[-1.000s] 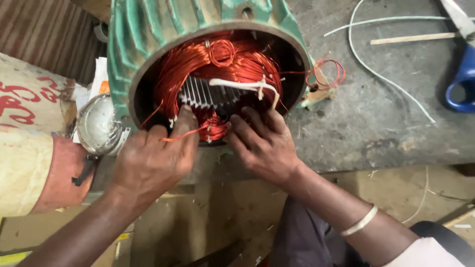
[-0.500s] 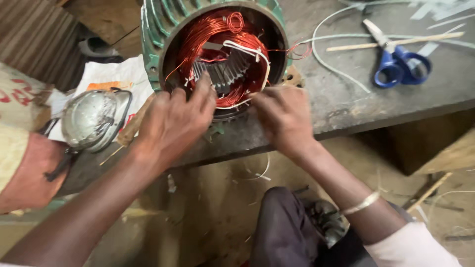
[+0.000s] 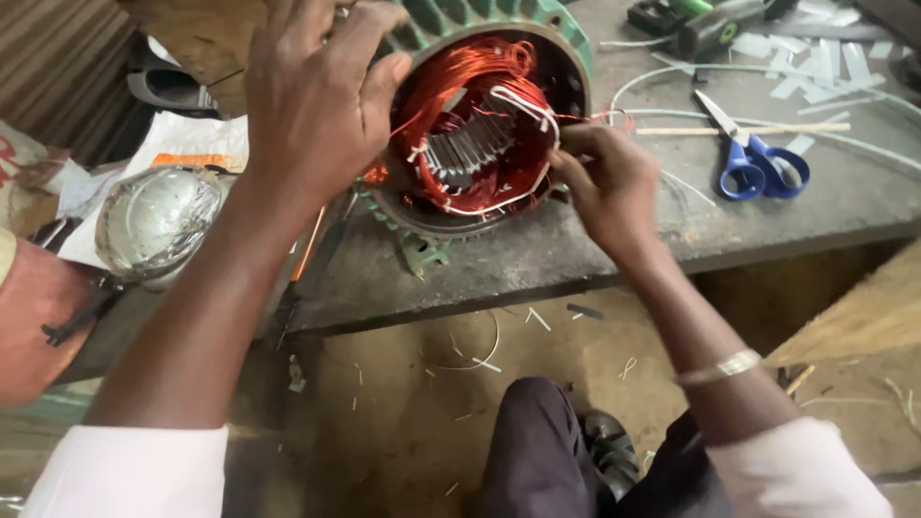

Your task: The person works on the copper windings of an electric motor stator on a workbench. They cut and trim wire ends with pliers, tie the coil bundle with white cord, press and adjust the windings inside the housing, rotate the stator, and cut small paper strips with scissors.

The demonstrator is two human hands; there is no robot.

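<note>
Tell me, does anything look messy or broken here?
Yes, a bit messy. Snipped white bits lie scattered over the bench near the blue scissors, and more litter the floor below. The motor is open, copper coils showing, with the left hand and right hand on it.

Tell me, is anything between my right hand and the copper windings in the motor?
Nothing visible. The right hand is at the housing's open right rim, fingertips against the white sleeving over the copper windings. The left hand grips the opposite rim.

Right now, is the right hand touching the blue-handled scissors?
Apart. The head view shows bare grey bench between the right hand, at the motor's copper windings, and the scissors.
</note>
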